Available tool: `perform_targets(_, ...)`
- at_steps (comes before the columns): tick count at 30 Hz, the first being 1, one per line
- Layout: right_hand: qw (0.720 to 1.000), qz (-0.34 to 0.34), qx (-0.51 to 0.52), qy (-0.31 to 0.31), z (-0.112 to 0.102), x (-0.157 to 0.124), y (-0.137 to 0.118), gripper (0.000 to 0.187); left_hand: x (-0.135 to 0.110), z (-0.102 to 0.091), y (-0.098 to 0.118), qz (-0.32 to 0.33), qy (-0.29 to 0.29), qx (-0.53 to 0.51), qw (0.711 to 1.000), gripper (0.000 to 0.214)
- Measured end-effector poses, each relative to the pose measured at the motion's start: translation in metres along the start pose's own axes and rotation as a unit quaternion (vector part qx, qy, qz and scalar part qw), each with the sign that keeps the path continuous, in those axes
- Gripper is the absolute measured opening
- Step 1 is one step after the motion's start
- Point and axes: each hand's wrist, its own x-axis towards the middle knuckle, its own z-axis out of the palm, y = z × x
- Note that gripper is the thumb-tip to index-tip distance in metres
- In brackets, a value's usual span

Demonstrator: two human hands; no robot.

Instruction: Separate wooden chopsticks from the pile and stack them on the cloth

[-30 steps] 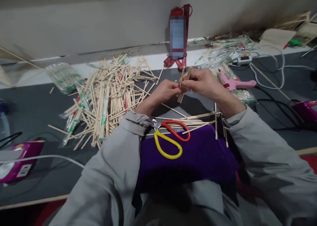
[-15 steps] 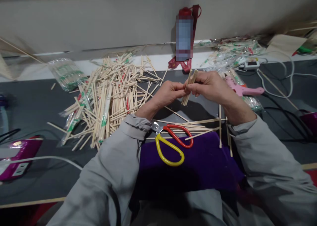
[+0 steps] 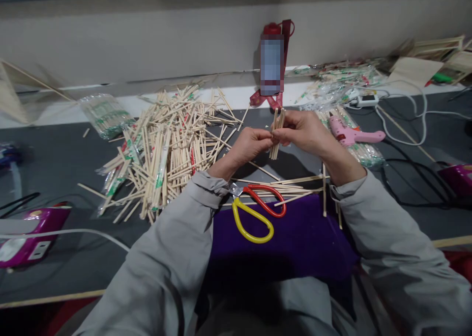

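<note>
My left hand [image 3: 248,146] and my right hand [image 3: 304,132] meet above the grey table, both pinched on a small bundle of short wooden sticks [image 3: 275,132] held nearly upright between the fingertips. A big loose heap of wooden sticks [image 3: 173,139] lies to the left of my hands. Scissors [image 3: 254,209] with one red and one yellow handle rest just below my wrists, on the edge of a purple cloth [image 3: 295,238]. Several long sticks [image 3: 291,186] lie flat under my right forearm.
A pink glue gun [image 3: 350,133] lies right of my hands, with white cables [image 3: 413,105] and a power strip behind it. Bagged sticks [image 3: 105,114] sit at the far left. Magenta devices stand at the left edge [image 3: 27,235] and right edge [image 3: 457,171]. A red bottle [image 3: 273,61] stands by the wall.
The stick bundle has turned from a slant to nearly upright between my fingers. My hands stay together in about the same place; the view has shifted slightly.
</note>
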Motion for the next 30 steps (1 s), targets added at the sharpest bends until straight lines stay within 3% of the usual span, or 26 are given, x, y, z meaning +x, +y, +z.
perform_targets(4, 0.999, 0.012, 0.030, 0.008, 0.002, -0.001, -0.003, 0.009, -0.002, 0.001, 0.005, -0.001, -0.021, -0.016, 1.000, 0.031)
perform_targets(9, 0.996, 0.035, 0.087, -0.011, -0.004, -0.003, -0.009, 0.012, -0.002, -0.004, 0.012, -0.001, -0.049, 0.053, 0.997, 0.025)
perform_targets(20, 0.996, 0.053, 0.075, -0.002, -0.014, -0.004, -0.004, 0.012, -0.001, -0.007, 0.016, -0.017, -0.060, 0.140, 0.988, 0.023)
perform_targets(30, 0.979, 0.046, 0.130, 0.153, -0.019, -0.002, -0.005, 0.012, -0.003, -0.007, 0.018, -0.038, -0.069, 0.140, 0.987, 0.028)
